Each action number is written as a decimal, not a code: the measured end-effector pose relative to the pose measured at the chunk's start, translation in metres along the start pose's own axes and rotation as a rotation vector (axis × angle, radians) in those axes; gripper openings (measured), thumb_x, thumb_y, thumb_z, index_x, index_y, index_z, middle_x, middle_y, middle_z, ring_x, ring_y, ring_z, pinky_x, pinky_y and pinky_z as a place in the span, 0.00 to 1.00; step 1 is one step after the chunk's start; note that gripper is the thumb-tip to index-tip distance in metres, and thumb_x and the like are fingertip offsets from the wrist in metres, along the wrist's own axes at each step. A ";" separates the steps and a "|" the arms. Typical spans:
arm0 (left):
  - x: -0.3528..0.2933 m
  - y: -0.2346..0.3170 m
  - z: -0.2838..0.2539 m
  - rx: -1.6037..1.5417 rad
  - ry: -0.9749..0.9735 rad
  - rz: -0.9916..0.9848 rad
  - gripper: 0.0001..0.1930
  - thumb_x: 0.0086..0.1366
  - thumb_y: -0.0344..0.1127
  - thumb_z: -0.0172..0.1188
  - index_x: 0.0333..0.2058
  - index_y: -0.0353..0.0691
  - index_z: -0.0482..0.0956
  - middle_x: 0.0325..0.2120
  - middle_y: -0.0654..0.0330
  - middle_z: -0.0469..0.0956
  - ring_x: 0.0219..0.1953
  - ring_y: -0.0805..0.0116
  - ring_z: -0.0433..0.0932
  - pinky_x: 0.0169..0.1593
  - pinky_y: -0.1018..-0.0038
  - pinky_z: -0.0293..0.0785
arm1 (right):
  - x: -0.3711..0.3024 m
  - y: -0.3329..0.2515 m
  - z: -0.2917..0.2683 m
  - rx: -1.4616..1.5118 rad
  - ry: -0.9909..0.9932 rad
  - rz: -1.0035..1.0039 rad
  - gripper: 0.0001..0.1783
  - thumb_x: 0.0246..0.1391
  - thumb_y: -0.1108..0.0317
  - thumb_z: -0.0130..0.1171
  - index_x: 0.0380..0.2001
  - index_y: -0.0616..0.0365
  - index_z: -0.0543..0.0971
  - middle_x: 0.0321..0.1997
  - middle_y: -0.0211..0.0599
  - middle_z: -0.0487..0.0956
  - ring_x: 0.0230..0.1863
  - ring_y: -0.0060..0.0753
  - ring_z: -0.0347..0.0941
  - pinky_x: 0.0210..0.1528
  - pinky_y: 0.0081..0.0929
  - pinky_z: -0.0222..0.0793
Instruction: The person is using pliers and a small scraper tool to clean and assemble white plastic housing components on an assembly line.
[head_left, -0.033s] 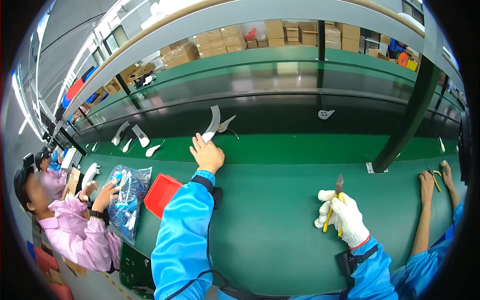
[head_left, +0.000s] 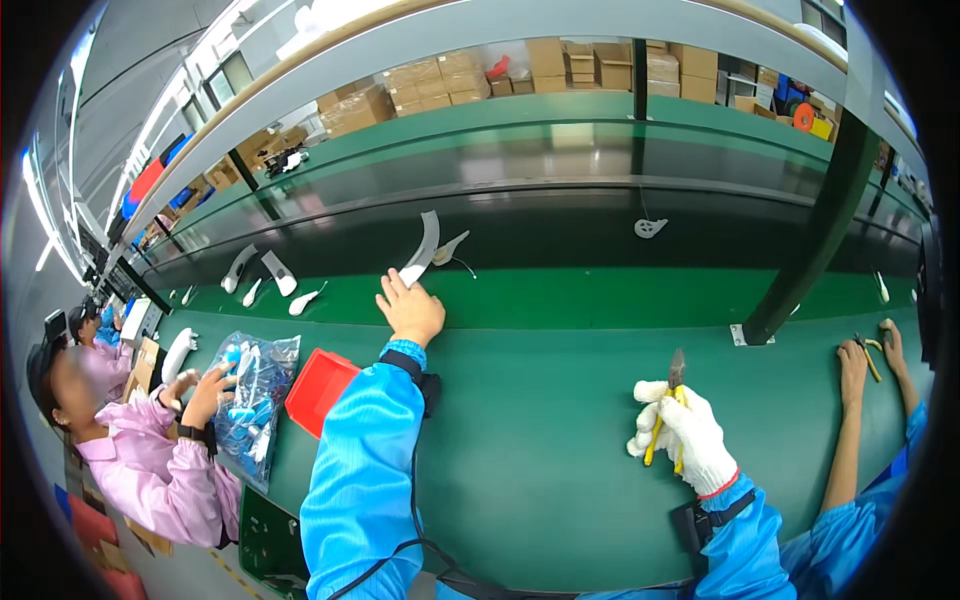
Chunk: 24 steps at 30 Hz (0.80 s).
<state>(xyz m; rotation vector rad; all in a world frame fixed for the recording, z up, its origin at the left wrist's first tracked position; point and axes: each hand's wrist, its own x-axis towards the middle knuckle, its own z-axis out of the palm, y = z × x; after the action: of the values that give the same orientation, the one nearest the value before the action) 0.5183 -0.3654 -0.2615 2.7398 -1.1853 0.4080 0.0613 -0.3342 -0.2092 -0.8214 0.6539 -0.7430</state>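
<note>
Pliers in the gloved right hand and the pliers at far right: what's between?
Head view, from the held pliers: part of the gloved right hand, bare green tabletop, then a co-worker's hand beside the other pliers.

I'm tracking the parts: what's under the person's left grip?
The left grip overlaps the near end of a curved grey-white piece, whose far length shows. The covered bit, and whatever lies beneath the palm, cannot be seen.
</note>
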 end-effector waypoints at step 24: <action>0.030 -0.001 0.005 -0.171 -0.095 0.058 0.33 0.55 0.49 0.70 0.58 0.44 0.74 0.52 0.52 0.74 0.59 0.52 0.70 0.57 0.54 0.70 | -0.001 -0.007 -0.004 0.037 -0.001 0.055 0.17 0.66 0.72 0.47 0.54 0.72 0.70 0.32 0.44 0.75 0.29 0.33 0.71 0.36 0.41 0.74</action>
<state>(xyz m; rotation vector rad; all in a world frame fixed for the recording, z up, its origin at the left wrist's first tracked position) 0.5396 -0.3861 -0.2574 2.6093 -1.2616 0.1742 0.0550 -0.3381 -0.2052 -0.7674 0.6576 -0.7030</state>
